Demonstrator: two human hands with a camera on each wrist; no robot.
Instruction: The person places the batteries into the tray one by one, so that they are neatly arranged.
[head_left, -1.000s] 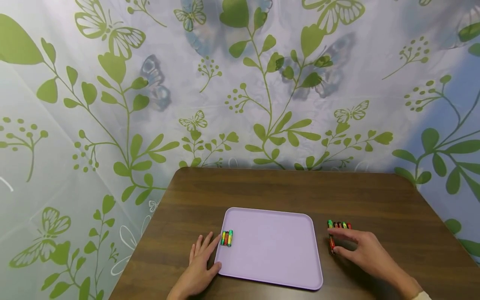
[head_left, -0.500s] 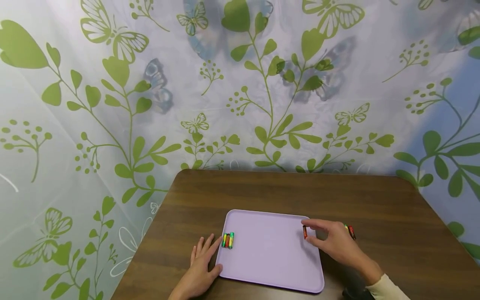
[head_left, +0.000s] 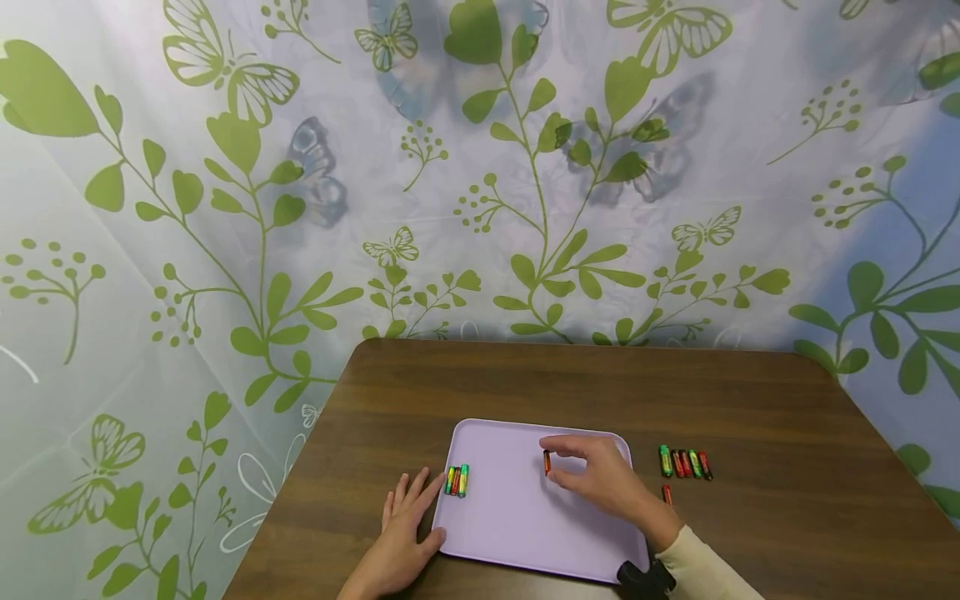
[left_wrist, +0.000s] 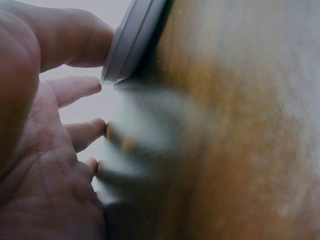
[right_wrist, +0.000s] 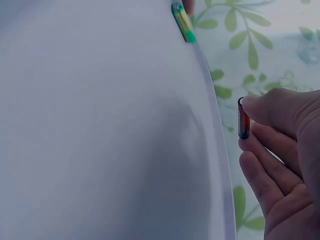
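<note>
My right hand [head_left: 603, 477] pinches a red and black battery [right_wrist: 243, 119] by its two ends, between thumb and fingers, above the lilac tray [head_left: 525, 533]. At the tray's left side, several batteries [head_left: 456, 481], green-yellow and red, lie side by side inside the rim. My left hand [head_left: 401, 529] rests at that left edge, fingers spread, with thumb and index finger touching the rim. In the left wrist view the thumb [left_wrist: 80, 37] lies against the tray's edge [left_wrist: 132, 42]. A green-yellow battery [right_wrist: 183, 22] shows on the tray in the right wrist view.
To the right of the tray, a row of several batteries [head_left: 686, 463] in green and red lies on the brown wooden table [head_left: 787, 500]. One red battery [head_left: 667, 494] lies just in front of that row. Behind the table hangs a leaf-patterned cloth [head_left: 465, 167].
My right hand has picked up a red and black battery from the table right of the tray and carried it left over the tray. The left hand stays at the tray's edge.
</note>
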